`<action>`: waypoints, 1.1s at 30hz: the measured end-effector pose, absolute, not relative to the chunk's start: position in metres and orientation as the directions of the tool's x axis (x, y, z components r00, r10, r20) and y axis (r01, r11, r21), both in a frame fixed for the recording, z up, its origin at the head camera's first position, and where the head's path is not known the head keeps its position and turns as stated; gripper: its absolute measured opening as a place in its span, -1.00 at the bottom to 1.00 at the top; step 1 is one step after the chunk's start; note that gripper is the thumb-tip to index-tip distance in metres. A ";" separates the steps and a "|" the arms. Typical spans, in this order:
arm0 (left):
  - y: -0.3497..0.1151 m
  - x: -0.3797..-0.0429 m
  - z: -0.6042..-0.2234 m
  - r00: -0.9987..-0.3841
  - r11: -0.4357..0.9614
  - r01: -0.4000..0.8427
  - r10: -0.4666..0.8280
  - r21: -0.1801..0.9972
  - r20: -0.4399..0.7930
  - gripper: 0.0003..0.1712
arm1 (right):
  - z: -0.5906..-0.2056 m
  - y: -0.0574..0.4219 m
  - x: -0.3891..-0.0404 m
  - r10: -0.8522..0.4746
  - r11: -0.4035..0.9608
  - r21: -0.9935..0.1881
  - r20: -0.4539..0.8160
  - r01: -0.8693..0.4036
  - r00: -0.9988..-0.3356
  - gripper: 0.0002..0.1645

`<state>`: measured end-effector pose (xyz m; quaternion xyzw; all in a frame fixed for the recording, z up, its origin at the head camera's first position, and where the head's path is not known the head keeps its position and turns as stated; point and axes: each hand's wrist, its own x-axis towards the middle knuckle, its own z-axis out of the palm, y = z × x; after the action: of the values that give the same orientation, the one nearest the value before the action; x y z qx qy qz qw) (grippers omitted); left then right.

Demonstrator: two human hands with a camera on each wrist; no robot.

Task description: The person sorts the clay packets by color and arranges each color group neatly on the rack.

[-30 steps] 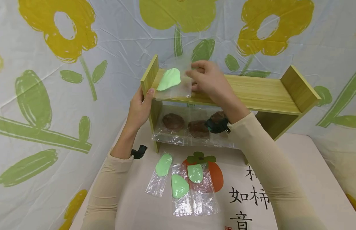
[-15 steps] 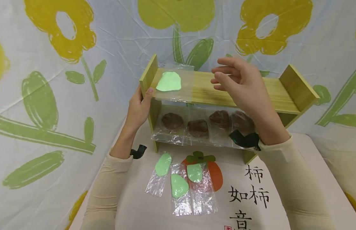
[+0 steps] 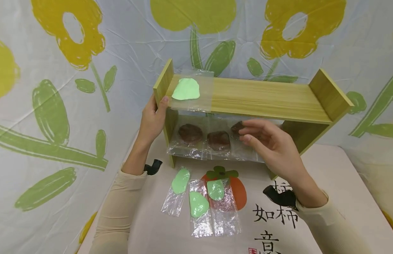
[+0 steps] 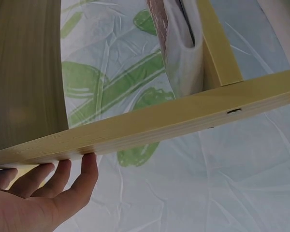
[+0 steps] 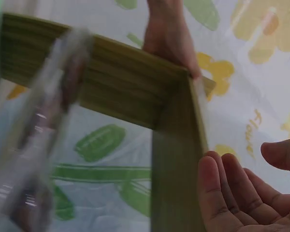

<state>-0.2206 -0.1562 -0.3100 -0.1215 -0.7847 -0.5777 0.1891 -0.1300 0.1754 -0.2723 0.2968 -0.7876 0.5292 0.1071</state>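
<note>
Flower-printed cloth (image 3: 129, 46) hangs behind a wooden shelf unit (image 3: 266, 97) standing on a pale table (image 3: 152, 225). On top of the unit, at its left end, lies a clear bag (image 3: 206, 93) with a flat green piece (image 3: 185, 89) inside, its lower edge at the unit's front edge. The left hand (image 3: 154, 118) grips the unit's left end, thumb by the top board's front corner. The right hand (image 3: 274, 146) grasps nothing, its fingers loosely bent before the unit's lower tier, partly hiding the bagged brown pieces (image 3: 190, 134) lined up there. In front of the unit lie three bagged green pieces (image 3: 198, 204), the rightmost bag covering part of a printed orange fruit (image 3: 239, 194). Black brush characters (image 3: 266, 213) sit nearer the unit's right side.
</note>
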 end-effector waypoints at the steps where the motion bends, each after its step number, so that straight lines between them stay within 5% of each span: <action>1: -0.156 -0.221 -0.310 -0.899 0.301 0.409 -0.028 0.862 0.437 -0.37 | -0.280 0.178 -0.127 -0.362 0.263 -0.770 0.480 -0.582 -0.799 -0.52; 22: -0.156 -0.221 -0.310 -0.906 0.314 0.386 -0.047 0.867 0.420 -0.35 | -0.427 0.198 -0.081 -0.295 0.415 -0.848 0.219 -0.331 -0.930 -0.66; 33: -0.155 -0.224 -0.312 -0.898 0.298 0.406 -0.044 0.864 0.437 -0.38 | -0.483 0.207 -0.081 -0.277 0.476 -0.878 -0.106 -0.041 -0.955 -0.53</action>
<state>-0.2238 -0.1554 -0.3123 -0.1154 -0.7820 -0.5811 0.1936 -0.0808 0.2066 -0.4830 0.0933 -0.8510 0.5032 -0.1175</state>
